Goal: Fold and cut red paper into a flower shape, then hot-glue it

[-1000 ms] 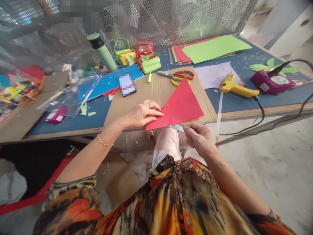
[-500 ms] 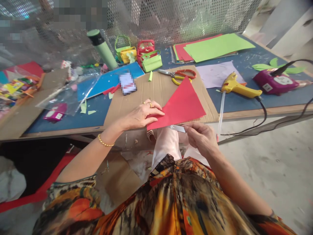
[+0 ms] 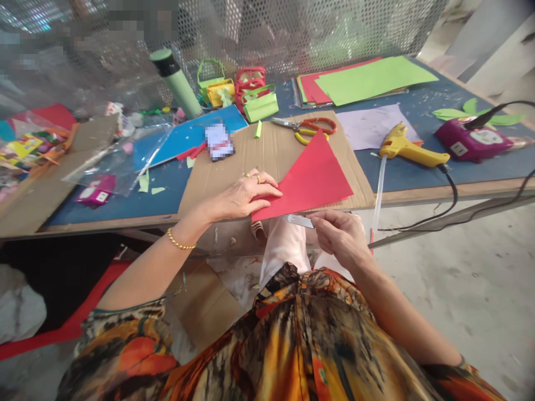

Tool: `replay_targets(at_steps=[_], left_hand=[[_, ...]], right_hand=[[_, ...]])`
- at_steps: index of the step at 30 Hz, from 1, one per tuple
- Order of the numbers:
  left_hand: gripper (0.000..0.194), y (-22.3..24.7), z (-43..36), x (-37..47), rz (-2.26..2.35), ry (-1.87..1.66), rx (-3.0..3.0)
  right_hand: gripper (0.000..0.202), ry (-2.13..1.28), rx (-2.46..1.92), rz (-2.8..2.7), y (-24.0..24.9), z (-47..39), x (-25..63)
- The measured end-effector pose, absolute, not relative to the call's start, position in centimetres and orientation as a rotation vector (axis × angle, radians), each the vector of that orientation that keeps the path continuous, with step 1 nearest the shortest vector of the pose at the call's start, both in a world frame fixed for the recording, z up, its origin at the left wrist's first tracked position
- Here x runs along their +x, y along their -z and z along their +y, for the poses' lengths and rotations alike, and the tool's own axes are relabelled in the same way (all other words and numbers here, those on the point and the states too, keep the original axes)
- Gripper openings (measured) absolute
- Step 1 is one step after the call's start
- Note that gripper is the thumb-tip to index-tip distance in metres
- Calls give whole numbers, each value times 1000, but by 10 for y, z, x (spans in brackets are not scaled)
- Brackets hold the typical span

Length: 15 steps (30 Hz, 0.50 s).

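A folded red paper (image 3: 315, 181) lies on the brown cardboard (image 3: 225, 181) and reaches over its front edge. My left hand (image 3: 244, 196) rests on the paper's left part, fingers spread and pointing right, a ring showing on it. Just below the paper's front edge, my right hand (image 3: 337, 229) pinches a small flat metal blade (image 3: 300, 221) that points left. The blade sits close under the red edge; whether it touches the paper I cannot tell. Behind the paper are the scissors (image 3: 317, 125) with red and yellow handles.
A yellow glue gun (image 3: 412, 150) with its cord lies right of the cardboard, beside a purple device (image 3: 472, 139). Farther back stand small paper bags (image 3: 259, 103), a green bottle (image 3: 178, 83) and stacked colored sheets (image 3: 371, 82). A phone (image 3: 218, 141) lies on the cardboard's back left.
My right hand and the blade have shifted slightly left along the paper's front edge. My left hand and the red paper stay nearly as they were.
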<state>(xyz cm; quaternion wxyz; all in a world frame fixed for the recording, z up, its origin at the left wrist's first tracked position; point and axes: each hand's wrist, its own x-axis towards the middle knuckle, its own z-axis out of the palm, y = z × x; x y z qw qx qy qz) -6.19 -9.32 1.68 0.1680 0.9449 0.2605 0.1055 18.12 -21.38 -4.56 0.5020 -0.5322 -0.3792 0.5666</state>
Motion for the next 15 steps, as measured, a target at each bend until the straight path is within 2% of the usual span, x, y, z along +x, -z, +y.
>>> replay_targets(at_steps=[9, 15], left_hand=[[30, -16, -94, -62, 749, -305, 2694], [30, -14, -94, -62, 753, -305, 2702]], right_hand=[[26, -1242, -1326, -1058, 48, -213, 178], [26, -1283, -1316, -1042, 47, -211, 172]])
